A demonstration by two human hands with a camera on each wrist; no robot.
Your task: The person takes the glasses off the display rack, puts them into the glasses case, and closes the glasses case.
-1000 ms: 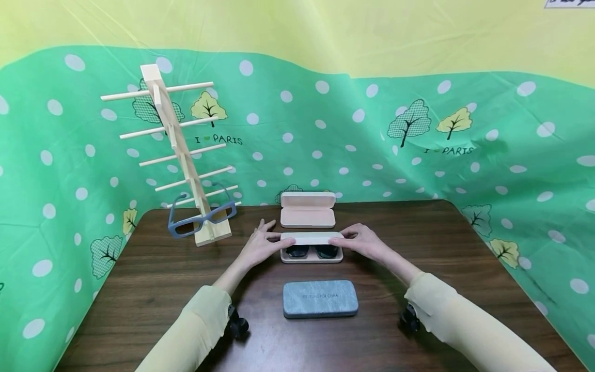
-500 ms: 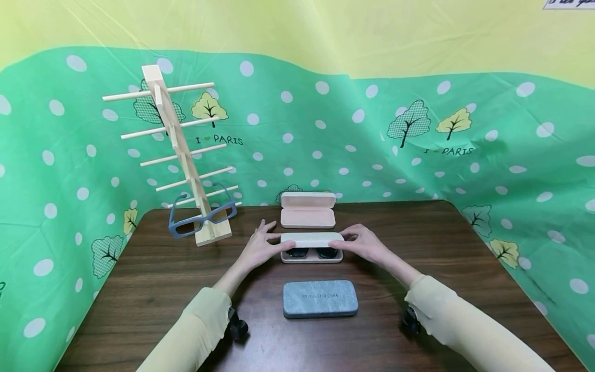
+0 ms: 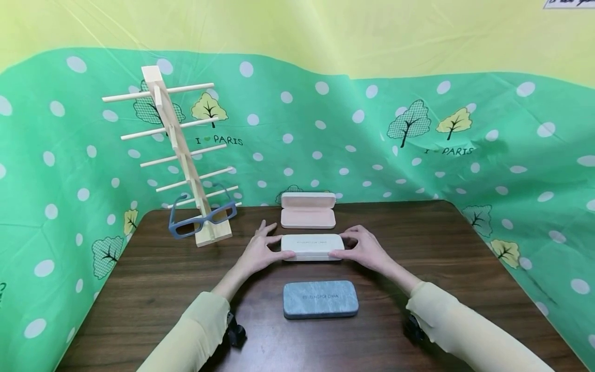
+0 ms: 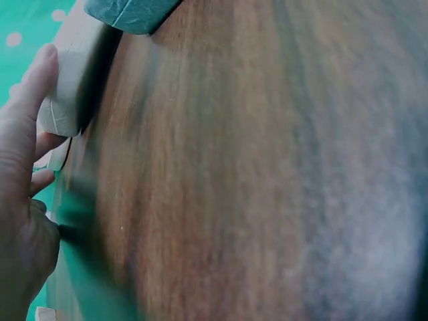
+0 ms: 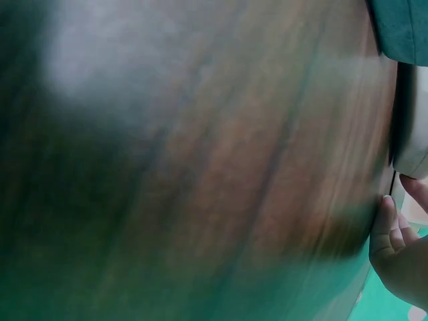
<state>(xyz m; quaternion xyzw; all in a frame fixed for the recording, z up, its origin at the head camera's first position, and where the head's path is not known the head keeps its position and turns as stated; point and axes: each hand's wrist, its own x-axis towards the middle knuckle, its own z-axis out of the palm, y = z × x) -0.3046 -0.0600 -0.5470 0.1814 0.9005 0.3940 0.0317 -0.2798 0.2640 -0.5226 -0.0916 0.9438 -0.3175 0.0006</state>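
In the head view a white glasses case [image 3: 312, 246] lies with its lid down on the table, lettering across its top. My left hand [image 3: 261, 251] holds its left end, thumb along the front edge and fingers behind. At the opposite end my right hand [image 3: 366, 250] grips the case the same way. The left wrist view shows the case's end [image 4: 67, 100] between thumb and fingers. Only part of the case [image 5: 416, 127] appears at the edge of the right wrist view. The sunglasses seen inside earlier are now hidden under the lid.
Behind stands an opened pink-lined glasses case [image 3: 308, 218]. A blue glasses case [image 3: 321, 299] lies shut in front. At left a wooden rack [image 3: 178, 139] with several pegs bears blue-framed glasses [image 3: 203, 220]. A patterned green cloth [image 3: 353, 119] hangs behind the dark wood table [image 3: 409, 222].
The white case's lid has come down from partly raised to fully lowered, covering the sunglasses. Both thumbs have moved down with it to the front edge. Other things stay put.
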